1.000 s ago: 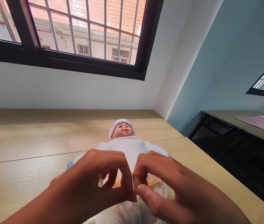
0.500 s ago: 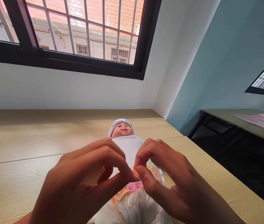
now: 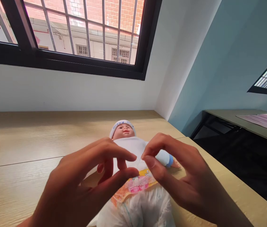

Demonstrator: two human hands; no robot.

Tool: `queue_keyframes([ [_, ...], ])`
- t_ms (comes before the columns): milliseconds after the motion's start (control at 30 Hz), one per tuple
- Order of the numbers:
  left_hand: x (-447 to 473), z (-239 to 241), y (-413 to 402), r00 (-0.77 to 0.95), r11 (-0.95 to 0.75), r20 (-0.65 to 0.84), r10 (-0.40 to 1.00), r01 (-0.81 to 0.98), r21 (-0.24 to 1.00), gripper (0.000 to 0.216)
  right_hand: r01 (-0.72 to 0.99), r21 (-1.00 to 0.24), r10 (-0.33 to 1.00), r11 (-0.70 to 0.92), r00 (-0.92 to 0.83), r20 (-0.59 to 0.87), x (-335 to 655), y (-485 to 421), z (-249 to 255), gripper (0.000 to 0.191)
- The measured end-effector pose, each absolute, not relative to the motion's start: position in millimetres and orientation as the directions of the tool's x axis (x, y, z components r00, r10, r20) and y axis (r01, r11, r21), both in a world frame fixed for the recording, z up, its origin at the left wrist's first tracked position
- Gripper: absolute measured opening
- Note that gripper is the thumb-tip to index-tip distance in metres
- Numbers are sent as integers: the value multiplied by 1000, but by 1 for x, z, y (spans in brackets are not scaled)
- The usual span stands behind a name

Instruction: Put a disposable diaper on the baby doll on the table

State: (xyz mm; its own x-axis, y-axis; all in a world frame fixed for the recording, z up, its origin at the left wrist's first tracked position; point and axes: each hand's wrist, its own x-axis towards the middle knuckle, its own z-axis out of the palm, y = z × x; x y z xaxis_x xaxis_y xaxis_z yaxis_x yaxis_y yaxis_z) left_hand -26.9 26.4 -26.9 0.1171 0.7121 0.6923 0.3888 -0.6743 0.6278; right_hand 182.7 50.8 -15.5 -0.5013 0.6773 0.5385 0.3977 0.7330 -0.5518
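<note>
A baby doll (image 3: 123, 130) lies on its back on the wooden table (image 3: 17, 142), head toward the window. It wears a white cap, a white shirt and a white diaper (image 3: 138, 205) with an orange and pink waistband (image 3: 137, 183). My left hand (image 3: 81, 186) hovers just above the doll's belly, thumb and fingers curved and apart. My right hand (image 3: 183, 179) hovers beside it over the waist, fingers arched and thumb near the fingertip. Neither hand holds anything. The doll's arm with a blue cuff (image 3: 168, 160) shows behind my right hand.
A white wall and a black-framed barred window (image 3: 76, 37) stand behind the table. The table's right edge (image 3: 230, 176) drops to a dark gap. Beyond it a second table (image 3: 232, 118) with a pink sheet (image 3: 265, 121) stands against the blue wall.
Both hands were pinched together on the diaper's waistband. They have since let go, lifted slightly and parted, which uncovers the waistband and the doll's cuffed arm.
</note>
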Motion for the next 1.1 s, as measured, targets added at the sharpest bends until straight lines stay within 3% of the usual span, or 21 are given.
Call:
queue_keyframes([
  [133, -18, -23, 33, 78, -632, 648, 757, 338, 697, 15, 303, -568, 641, 765, -437, 631, 183, 49, -16, 12],
  [233, -17, -23, 34, 74, -598, 611, 788, 323, 733, 14, 95, -685, 653, 722, -420, 630, 180, 46, -16, 11],
  [333, -19, -23, 32, 86, -529, 530, 844, 305, 792, 15, -186, -850, 701, 493, -494, 515, 180, 43, -11, 14],
  [433, -21, -22, 30, 102, -490, 481, 871, 247, 836, 18, -349, -905, 716, 245, -564, 411, 181, 44, -7, 16],
  [633, -20, -26, 24, 66, -546, 547, 834, 233, 805, 24, -400, -902, 705, 163, -593, 390, 181, 53, -14, 13],
  [1000, -19, -32, 25, 17, -762, 773, 634, 186, 621, 19, -383, -923, 745, 23, -609, 271, 176, 39, -10, 10],
  [1100, -23, -36, 25, 7, -756, 761, 648, 121, 643, 16, -377, -925, 743, 34, -610, 276, 176, 39, -10, 11],
])
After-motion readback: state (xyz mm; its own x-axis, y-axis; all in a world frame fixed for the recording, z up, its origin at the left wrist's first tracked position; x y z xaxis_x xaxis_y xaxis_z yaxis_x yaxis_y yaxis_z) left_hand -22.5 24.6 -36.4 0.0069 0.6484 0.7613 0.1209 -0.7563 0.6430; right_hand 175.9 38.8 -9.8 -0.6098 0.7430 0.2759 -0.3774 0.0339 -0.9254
